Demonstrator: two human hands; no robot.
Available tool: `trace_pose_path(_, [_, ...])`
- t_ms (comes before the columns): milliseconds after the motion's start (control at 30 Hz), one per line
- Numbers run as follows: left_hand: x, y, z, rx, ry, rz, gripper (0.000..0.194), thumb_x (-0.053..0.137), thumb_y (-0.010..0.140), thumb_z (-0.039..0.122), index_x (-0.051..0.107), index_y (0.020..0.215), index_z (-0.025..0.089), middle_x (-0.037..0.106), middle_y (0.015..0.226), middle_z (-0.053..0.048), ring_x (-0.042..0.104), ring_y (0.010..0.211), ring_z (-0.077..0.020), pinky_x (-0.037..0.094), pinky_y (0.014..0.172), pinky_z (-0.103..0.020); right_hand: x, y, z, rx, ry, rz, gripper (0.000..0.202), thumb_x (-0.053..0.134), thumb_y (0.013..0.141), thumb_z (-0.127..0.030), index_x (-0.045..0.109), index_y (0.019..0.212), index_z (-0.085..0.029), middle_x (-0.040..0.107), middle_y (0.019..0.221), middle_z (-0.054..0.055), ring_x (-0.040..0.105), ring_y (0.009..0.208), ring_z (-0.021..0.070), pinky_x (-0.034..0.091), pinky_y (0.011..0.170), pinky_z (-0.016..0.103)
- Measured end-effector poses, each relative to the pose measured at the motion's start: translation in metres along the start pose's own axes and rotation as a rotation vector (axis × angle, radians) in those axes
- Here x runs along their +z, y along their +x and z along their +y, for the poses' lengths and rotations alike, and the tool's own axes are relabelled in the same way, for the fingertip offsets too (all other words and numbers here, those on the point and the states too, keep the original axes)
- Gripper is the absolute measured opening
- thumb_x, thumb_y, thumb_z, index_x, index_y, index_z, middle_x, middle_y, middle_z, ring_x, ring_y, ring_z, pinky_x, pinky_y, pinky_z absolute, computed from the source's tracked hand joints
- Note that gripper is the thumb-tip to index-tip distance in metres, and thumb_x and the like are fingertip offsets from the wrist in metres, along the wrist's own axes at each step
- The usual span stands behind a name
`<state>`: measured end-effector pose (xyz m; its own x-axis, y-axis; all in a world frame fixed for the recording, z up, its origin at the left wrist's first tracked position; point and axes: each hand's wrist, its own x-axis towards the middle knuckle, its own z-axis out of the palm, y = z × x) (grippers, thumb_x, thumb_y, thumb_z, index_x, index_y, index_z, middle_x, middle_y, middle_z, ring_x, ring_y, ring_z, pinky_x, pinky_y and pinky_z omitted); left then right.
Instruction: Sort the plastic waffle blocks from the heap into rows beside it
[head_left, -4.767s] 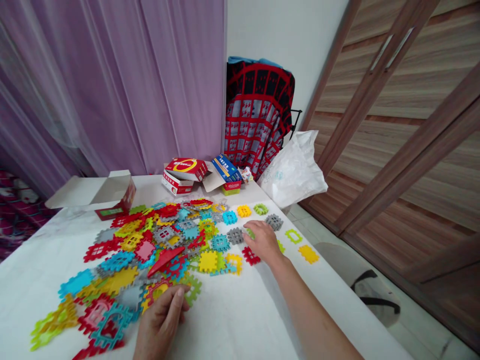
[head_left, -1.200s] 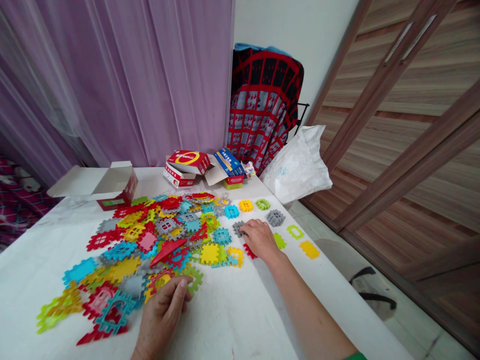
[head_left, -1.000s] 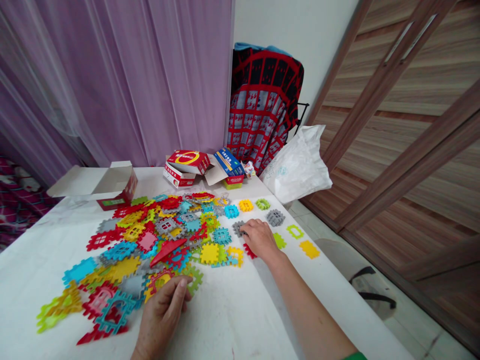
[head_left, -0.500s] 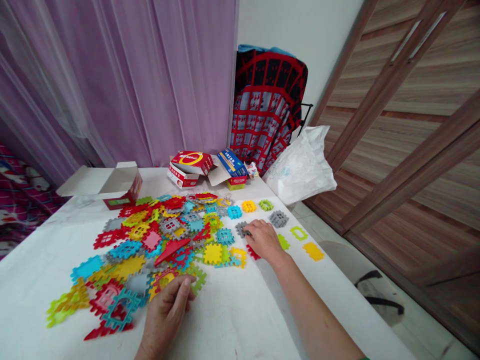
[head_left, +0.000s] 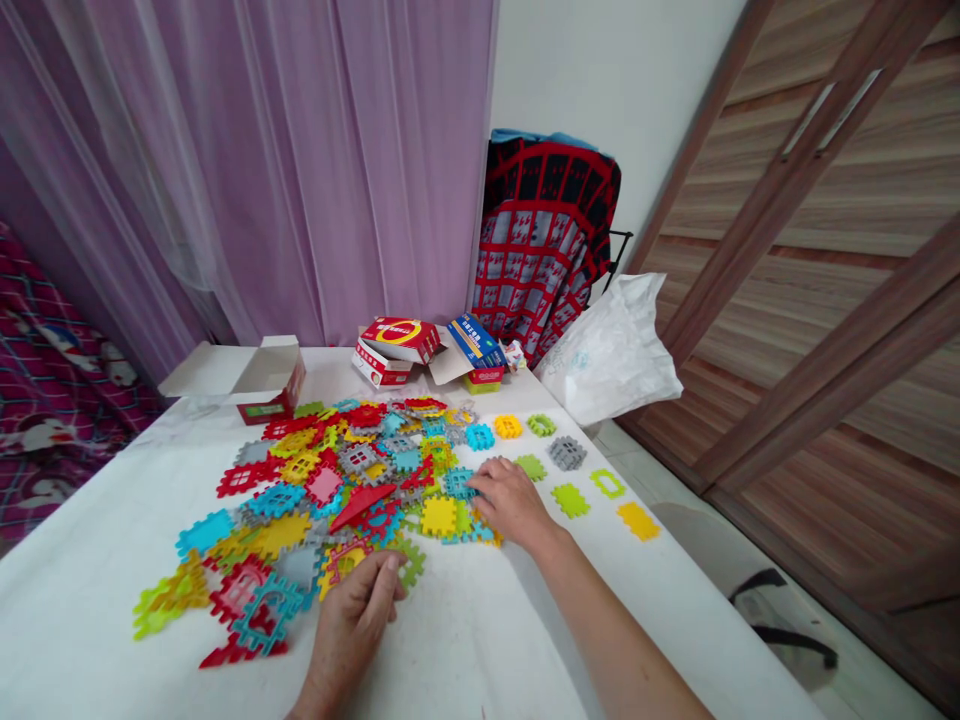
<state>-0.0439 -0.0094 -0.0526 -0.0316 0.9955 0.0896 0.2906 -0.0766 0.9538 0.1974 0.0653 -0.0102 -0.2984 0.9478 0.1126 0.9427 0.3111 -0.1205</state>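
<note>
A blue window tile [head_left: 456,484] lies at the right fringe of a heap of toothed plastic pieces [head_left: 325,486], with the fingertips of my right hand [head_left: 511,500] at its edge; the fingers are bent, but whether they grip it I cannot tell. Just in front of it lies a square yellow tile [head_left: 439,517], and the teeth of neighbouring pieces crowd close, so a careless pull could snag them and drag part of the heap along. My left hand [head_left: 356,612] is loosely curled beside a green toothed piece [head_left: 412,563]; its palm is hidden, so I cannot tell whether it holds anything. To the right, a grey stack [head_left: 568,453] and a solid green tile [head_left: 571,500] sit apart on the white worktop [head_left: 465,640]. An orange-yellow tile [head_left: 638,521] lies close to the edge, where a sideways sweep of my forearm could knock it to the floor. Behind the heap stand an open carton [head_left: 271,392] and a red box [head_left: 401,338], before a purple curtain [head_left: 360,170].
</note>
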Motion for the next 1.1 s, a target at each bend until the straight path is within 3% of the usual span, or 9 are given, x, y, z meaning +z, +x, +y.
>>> trace_pose_path(167, [0.002,0.003,-0.01,0.011,0.021,0.006,0.054,0.048,0.079,0.07,0.069,0.08,0.021,0.062,0.055,0.001,0.056,0.043,-0.0145,0.046,0.045,-0.025,0.004,0.006,-0.003,-0.023,-0.017,0.003,0.016,0.063,0.087,-0.025,0.072,0.1,-0.026,0.064,0.109,0.003,0.05,0.106,0.0208,0.036,0.091,0.033])
trace_pose_path(333, [0.002,0.003,-0.017,0.016,0.029,-0.016,0.048,0.047,0.083,0.065,0.069,0.084,0.022,0.064,0.058,0.002,0.058,0.046,-0.0146,0.046,0.048,-0.025,0.006,0.011,-0.008,-0.052,-0.031,-0.009,0.016,0.06,0.089,-0.024,0.071,0.101,-0.027,0.064,0.107,0.004,0.05,0.107,0.0215,0.035,0.094,0.036])
trace_pose_path(700, [0.004,0.003,-0.011,0.018,0.01,-0.001,0.044,0.049,0.082,0.063,0.069,0.083,0.023,0.064,0.058,0.002,0.058,0.047,-0.0154,0.046,0.049,-0.025,-0.003,0.019,-0.02,-0.046,-0.014,-0.078,0.014,0.064,0.085,-0.024,0.07,0.098,-0.022,0.066,0.108,0.006,0.054,0.108,0.0223,0.036,0.096,0.037])
trace_pose_path(867, [0.004,0.003,-0.011,0.033,-0.002,-0.005,0.043,0.049,0.083,0.061,0.068,0.081,0.023,0.063,0.056,0.002,0.057,0.045,-0.0152,0.045,0.048,-0.025,-0.013,0.013,-0.016,0.014,0.004,0.055,0.018,0.052,0.092,-0.023,0.069,0.095,-0.021,0.068,0.104,0.008,0.056,0.103,0.0216,0.039,0.089,0.034])
trace_pose_path(1000, [0.004,0.003,-0.012,0.042,-0.047,-0.004,0.04,0.051,0.082,0.059,0.067,0.084,0.023,0.063,0.059,0.003,0.056,0.046,-0.0143,0.046,0.049,-0.025,-0.006,0.005,-0.01,0.144,0.292,0.252,0.029,0.041,0.095,-0.026,0.069,0.094,-0.02,0.07,0.096,0.007,0.061,0.091,0.0197,0.042,0.081,0.03])
trace_pose_path(1100, [0.005,0.003,-0.012,0.033,-0.116,0.029,0.042,0.055,0.079,0.061,0.066,0.093,0.022,0.064,0.063,0.003,0.055,0.046,-0.0139,0.046,0.047,-0.025,0.008,0.0,-0.015,0.175,0.663,0.281,0.033,0.042,0.093,-0.037,0.07,0.093,-0.021,0.071,0.083,0.003,0.062,0.078,0.0185,0.045,0.072,0.028])
